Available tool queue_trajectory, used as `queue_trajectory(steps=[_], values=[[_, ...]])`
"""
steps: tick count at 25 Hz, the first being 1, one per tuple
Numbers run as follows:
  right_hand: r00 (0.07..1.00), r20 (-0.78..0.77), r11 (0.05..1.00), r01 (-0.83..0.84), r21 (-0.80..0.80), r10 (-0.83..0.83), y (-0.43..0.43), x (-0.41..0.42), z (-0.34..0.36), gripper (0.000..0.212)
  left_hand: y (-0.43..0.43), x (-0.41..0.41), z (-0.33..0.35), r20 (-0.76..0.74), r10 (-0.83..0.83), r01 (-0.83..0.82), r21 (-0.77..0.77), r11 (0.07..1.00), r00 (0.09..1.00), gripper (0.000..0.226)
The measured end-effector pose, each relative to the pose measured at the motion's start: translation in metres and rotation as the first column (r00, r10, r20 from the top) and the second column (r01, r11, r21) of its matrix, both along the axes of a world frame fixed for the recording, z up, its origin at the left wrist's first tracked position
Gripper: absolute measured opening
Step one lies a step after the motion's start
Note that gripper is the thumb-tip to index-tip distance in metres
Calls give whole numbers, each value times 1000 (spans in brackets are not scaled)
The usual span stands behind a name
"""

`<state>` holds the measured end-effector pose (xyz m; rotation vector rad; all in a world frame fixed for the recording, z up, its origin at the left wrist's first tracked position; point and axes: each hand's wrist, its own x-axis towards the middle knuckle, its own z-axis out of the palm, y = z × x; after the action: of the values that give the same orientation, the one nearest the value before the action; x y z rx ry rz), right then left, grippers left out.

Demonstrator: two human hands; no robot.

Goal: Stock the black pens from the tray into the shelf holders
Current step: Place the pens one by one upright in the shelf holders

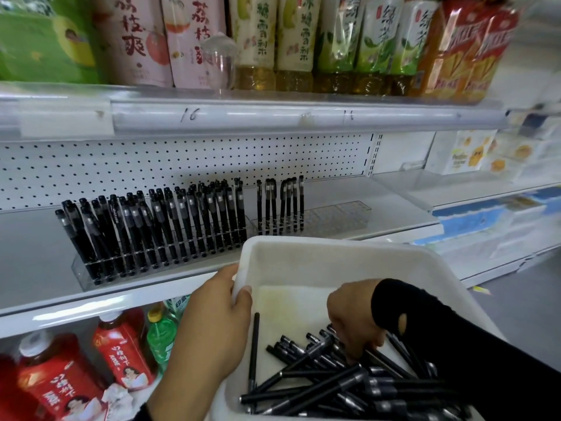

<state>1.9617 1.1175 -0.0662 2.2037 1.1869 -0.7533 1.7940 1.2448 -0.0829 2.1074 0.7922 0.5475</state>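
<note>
Checking in from the remote feed: my left hand [218,317] grips the left rim of the white rectangular plastic tray [303,259], thumb hooked over the edge to the inside, and the tray sits just in front of the grey metal shelf [30,253]. My right hand [353,320], in a black sleeve [455,344], is down in the tray with its fingers curled into the loose pile of black capped pens [318,387]. Honestly can't tell if it has one pinched or is just touching them. One stray black pen [253,347] lies apart by the tray's left wall. On the shelf, the long clear plastic holder [82,275] is packed with a row of leaning black pens [158,226]. Beside it, on the right, a second clear holder [337,217] has a few upright pens [280,205] at its left end. There are tall drink bottles [291,34] on the shelf above and red-labelled bottles [121,350] below.
</note>
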Motion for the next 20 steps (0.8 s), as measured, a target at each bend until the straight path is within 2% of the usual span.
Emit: queue_trajectory(steps=[8, 11, 14, 16, 18, 20], values=[[993, 109, 991, 36, 131, -51, -10, 6, -10, 37, -3, -4, 3, -5, 1, -1, 40, 999, 1000, 30], [996, 19, 988, 88, 125, -92, -11, 8, -16, 35, -4, -5, 4, 5, 9, -9, 41, 999, 1000, 29], [975, -93, 936, 221, 274, -203, -17, 15, -7, 13, -5, -7, 3, 11, 8, -9, 57, 998, 1000, 29], [959, -129, 861, 282, 423, -251, -21, 23, 5, 7, -6, -8, 4, 10, 3, -4, 66, 998, 1000, 30], [928, -241, 705, 372, 604, -284, -21, 28, 15, 7, -5, -7, 4, 8, -1, 0, 66, 998, 1000, 31], [905, -355, 541, 425, 726, -234, -15, 28, 16, 8, -4, -5, 3, 5, 1, -2, 62, 998, 1000, 31]])
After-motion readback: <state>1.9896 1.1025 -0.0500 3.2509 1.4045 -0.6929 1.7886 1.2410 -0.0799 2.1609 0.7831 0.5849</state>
